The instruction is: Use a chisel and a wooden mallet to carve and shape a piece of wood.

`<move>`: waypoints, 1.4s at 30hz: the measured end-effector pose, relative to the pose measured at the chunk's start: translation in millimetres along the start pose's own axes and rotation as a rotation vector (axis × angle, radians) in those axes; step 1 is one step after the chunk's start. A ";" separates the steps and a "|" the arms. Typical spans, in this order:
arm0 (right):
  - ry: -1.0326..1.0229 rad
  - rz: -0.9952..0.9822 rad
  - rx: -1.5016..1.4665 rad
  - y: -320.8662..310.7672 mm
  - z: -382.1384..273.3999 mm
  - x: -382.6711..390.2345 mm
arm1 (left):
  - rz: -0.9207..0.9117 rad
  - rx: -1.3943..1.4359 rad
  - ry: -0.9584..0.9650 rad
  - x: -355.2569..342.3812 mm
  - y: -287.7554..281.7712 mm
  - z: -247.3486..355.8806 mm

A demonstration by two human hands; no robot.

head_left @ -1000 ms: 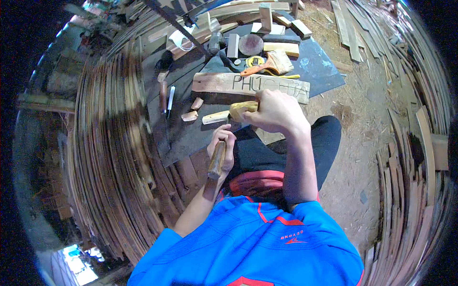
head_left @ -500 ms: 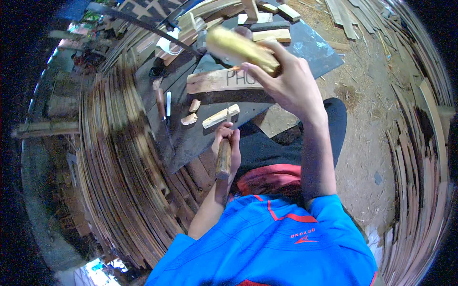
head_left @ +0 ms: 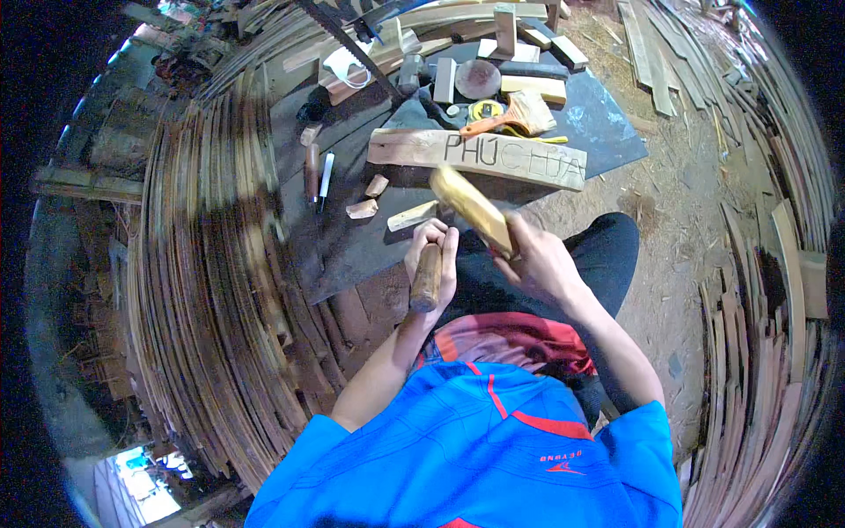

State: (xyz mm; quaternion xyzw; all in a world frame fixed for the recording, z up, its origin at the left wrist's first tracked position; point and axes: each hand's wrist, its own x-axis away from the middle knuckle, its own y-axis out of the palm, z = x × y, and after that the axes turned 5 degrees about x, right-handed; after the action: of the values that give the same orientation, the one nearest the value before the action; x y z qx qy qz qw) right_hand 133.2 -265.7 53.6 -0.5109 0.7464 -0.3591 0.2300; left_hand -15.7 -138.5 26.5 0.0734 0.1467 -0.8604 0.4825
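My left hand is wrapped round the wooden handle of a chisel, whose butt end points back toward me. From this angle the chisel's blade is hidden behind my fingers. Just beyond them a small pale strip of wood lies on the dark work surface. My right hand grips one end of a thick yellowish wooden block, held in the air above my lap. The block's free end slants up and left, beyond the chisel and apart from its handle.
A lettered board lies across the surface, with two offcuts nearer. Behind it are a brush, a tape measure and a saw. A white marker lies left. Stacked planks line the left side.
My right hand has brought the block down and nearer to me, uncovering the brush, the tape measure and the board's lettering. My left hand keeps its hold on the chisel. The view has shifted slightly.
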 end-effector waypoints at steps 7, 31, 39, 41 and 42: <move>-0.079 0.280 -0.142 15.4 5.6 14.9 | -0.038 -0.078 0.076 1.9 1.5 -1.7; 0.087 0.116 -0.070 61.1 -9.4 17.0 | 0.080 -0.122 0.283 6.2 8.7 -25.7; 0.088 0.250 -0.166 38.6 -27.1 5.8 | -0.012 -0.139 0.277 10.5 7.2 -19.3; 0.122 0.215 -0.158 37.9 -35.5 3.6 | 0.029 -0.150 0.338 11.3 7.7 -21.6; 0.078 0.202 -0.098 43.4 -30.0 2.8 | 0.012 -0.146 0.329 11.2 6.0 -19.6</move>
State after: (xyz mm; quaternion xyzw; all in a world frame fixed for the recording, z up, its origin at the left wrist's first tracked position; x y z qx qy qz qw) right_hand 84.9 -249.7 39.4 -0.4292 0.8191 -0.3167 0.2109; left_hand -16.7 -144.2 3.9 0.1789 0.2850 -0.8209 0.4614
